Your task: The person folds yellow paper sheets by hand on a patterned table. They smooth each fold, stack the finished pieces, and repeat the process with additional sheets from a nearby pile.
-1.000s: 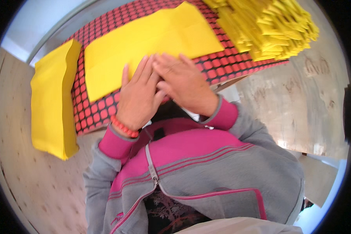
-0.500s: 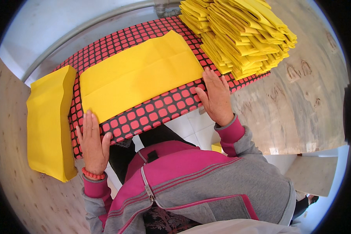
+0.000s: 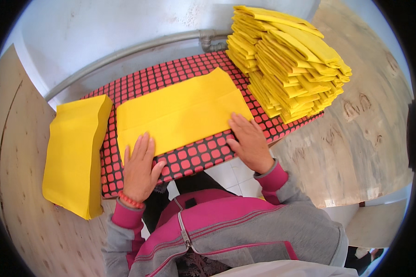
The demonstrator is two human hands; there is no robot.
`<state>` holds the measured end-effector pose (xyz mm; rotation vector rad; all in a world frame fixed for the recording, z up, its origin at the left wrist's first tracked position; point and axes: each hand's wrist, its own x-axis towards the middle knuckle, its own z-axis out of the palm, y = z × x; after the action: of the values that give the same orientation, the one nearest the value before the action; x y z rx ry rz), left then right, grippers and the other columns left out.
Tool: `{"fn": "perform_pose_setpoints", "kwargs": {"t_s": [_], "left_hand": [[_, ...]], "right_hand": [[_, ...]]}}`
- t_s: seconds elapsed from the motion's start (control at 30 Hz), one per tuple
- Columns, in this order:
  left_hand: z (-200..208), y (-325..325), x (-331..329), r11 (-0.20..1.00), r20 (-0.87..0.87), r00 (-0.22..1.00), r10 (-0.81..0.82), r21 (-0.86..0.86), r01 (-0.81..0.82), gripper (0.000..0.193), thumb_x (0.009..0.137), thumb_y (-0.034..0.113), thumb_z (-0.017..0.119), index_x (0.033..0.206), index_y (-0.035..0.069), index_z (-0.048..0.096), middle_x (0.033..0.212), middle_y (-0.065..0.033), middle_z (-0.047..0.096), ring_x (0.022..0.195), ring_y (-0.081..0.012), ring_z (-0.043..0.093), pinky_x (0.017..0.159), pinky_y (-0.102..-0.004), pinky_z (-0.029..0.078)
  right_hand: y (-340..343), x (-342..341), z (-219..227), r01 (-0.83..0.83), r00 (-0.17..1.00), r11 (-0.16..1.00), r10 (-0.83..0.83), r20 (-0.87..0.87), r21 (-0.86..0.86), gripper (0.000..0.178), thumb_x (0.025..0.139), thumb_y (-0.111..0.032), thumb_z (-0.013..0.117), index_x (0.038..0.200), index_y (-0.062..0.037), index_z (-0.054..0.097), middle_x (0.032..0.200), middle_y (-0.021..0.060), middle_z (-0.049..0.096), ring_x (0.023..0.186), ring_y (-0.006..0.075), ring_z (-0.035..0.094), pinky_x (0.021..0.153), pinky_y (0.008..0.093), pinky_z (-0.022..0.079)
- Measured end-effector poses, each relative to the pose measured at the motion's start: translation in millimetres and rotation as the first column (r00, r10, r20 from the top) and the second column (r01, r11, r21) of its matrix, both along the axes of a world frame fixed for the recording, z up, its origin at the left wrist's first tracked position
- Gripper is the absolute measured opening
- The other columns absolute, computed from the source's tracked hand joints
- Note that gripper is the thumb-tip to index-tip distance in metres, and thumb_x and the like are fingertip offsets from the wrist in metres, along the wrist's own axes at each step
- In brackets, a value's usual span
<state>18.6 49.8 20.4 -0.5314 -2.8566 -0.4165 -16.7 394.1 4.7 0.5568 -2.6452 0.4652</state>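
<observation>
A flat, folded yellow cloth piece (image 3: 185, 108) lies in front of me on a table covered in a red-and-black patterned cloth (image 3: 194, 159). My left hand (image 3: 141, 168) rests with its fingertips on the near left corner of the piece, fingers stretched out, a red bead bracelet on the wrist. At the near right corner, my right hand (image 3: 249, 141) lies flat, its fingertips touching the yellow edge and its thumb apart. Neither hand grips anything.
To the left, a neat stack of yellow pieces (image 3: 74, 154) stands on a wooden board (image 3: 23, 194). A tall, loose pile of folded yellow pieces (image 3: 296, 64) rises at the back right. Beside it extends another wooden surface (image 3: 337, 152). A grey pipe (image 3: 143, 48) runs along the wall behind.
The view has shifted, so the table sits lower in it. My right hand's fingers have come onto the near right edge of the yellow piece; my left hand stays at its left corner.
</observation>
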Motion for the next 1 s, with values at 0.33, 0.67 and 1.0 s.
{"fn": "perform_pose_setpoints", "kwargs": {"t_s": [0.33, 0.67, 1.0], "left_hand": [[18.5, 42.7, -27.4, 0.981, -0.1, 0.989, -0.11, -0.172, 0.092, 0.056, 0.09, 0.015, 0.065, 0.143, 0.001, 0.051, 0.145, -0.0211, 0.054, 0.136, -0.0344, 0.051, 0.118, -0.0564, 0.03], [29.0, 50.0, -61.5, 0.958, -0.102, 0.98, -0.173, -0.248, 0.144, 0.045, 0.084, -0.001, 0.057, 0.129, 0.004, 0.062, 0.113, -0.0128, 0.072, 0.103, -0.0315, 0.07, 0.114, -0.0525, 0.039], [4.5, 12.3, -99.3, 0.991, -0.366, 0.929, -0.06, -0.134, 0.011, 0.042, 0.086, -0.001, 0.059, 0.126, 0.008, 0.067, 0.121, -0.0158, 0.071, 0.114, -0.0334, 0.066, 0.119, -0.0597, 0.029]], "right_hand": [[-5.3, -5.2, 6.4, -0.115, 0.985, 0.99, 0.102, -0.141, -0.086, 0.062, 0.086, -0.029, 0.077, 0.136, -0.0007, 0.056, 0.144, 0.0232, 0.055, 0.137, 0.0401, 0.049, 0.116, 0.0547, 0.033], [5.9, -56.3, 9.3, -0.29, 0.92, 0.957, 0.277, -0.276, -0.005, 0.049, 0.083, -0.009, 0.072, 0.13, -0.0033, 0.06, 0.135, 0.0167, 0.063, 0.12, 0.0363, 0.062, 0.101, 0.0445, 0.05], [19.2, -8.7, 15.5, -0.407, 0.833, 0.907, 0.416, -0.364, 0.105, 0.016, 0.084, -0.013, 0.064, 0.099, -0.0087, 0.063, 0.091, 0.005, 0.065, 0.082, 0.0251, 0.068, 0.068, 0.0361, 0.053]]}}
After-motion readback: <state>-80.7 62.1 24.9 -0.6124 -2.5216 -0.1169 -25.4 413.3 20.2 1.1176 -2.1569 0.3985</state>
